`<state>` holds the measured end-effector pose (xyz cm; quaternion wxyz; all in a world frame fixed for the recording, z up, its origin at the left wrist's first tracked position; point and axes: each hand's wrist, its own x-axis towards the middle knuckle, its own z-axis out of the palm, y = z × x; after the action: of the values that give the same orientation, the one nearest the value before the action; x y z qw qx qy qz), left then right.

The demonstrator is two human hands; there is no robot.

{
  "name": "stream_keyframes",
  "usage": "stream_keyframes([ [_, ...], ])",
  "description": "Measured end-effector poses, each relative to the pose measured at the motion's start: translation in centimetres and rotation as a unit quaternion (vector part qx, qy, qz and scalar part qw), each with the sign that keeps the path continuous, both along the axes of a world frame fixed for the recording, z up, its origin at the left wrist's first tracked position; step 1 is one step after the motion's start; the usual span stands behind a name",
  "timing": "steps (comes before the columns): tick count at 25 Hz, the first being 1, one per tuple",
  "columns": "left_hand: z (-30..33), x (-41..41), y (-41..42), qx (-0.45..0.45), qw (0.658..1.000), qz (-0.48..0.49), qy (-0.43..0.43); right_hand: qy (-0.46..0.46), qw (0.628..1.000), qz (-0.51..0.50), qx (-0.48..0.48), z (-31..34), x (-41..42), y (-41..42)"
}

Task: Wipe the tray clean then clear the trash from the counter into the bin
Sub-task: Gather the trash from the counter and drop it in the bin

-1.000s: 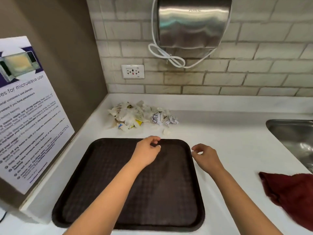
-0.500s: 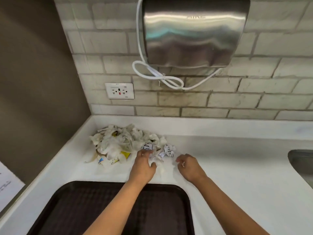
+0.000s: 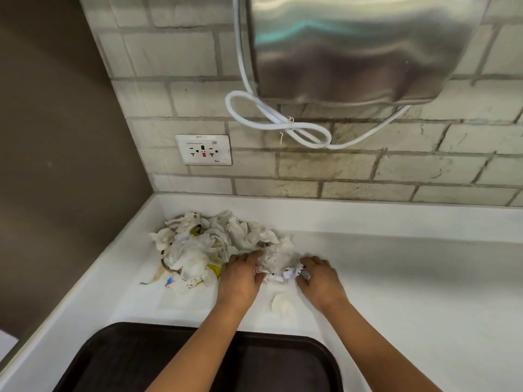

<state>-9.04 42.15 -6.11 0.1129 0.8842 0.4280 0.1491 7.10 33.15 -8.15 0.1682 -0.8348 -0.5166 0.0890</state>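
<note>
A heap of crumpled white tissue and paper scraps, the trash (image 3: 203, 247), lies in the back left corner of the white counter (image 3: 410, 278). My left hand (image 3: 240, 278) and my right hand (image 3: 318, 277) sit at the heap's right end, fingers curled around crumpled paper bits between them. A small flat white scrap (image 3: 281, 304) lies just in front of the hands. The dark brown tray (image 3: 119, 360) lies on the counter nearest me, its far edge under my forearms.
A steel hand dryer (image 3: 353, 46) with a looped white cord (image 3: 283, 123) hangs on the brick wall above the heap. A wall socket (image 3: 203, 149) sits at the left. A brown side wall (image 3: 56, 165) closes the corner.
Both hands have moved forward off the tray to the trash heap and closed on its right end. The view has tilted up and nearer; the red cloth and sink are out of frame.
</note>
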Motion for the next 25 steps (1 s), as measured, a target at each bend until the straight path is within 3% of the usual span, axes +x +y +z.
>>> stream_keyframes([
  [3,0.1,-1.3,0.0,-0.095,0.982,0.015,-0.165,0.069,0.996,-0.03,0.047,-0.1,0.0,-0.8],
  [7,1.1,-3.3,-0.9,-0.154,0.941,0.084,-0.29,0.107,0.989,-0.075,0.065,-0.3,-0.1,-1.8],
  [11,1.7,-4.8,-1.9,-0.253,0.917,0.11,-0.288,0.143,0.985,-0.074,0.069,0.0,-0.8,-2.7],
  [15,0.8,-5.8,-2.3,-0.228,0.959,0.066,-0.152,0.136,0.986,-0.062,0.068,0.4,-1.6,-3.6],
  [18,0.9,-5.8,-2.9,-0.239,0.96,0.051,-0.137,0.188,0.975,-0.07,0.096,1.2,-2.2,-4.4],
  [23,2.8,-5.8,-3.6,-0.238,0.938,0.129,-0.215,0.221,0.955,-0.118,0.159,1.5,-2.6,-5.5],
  [25,4.1,-6.3,-4.1,-0.283,0.89,0.142,-0.327,0.226,0.949,-0.117,0.186,1.8,-2.8,-6.3],
])
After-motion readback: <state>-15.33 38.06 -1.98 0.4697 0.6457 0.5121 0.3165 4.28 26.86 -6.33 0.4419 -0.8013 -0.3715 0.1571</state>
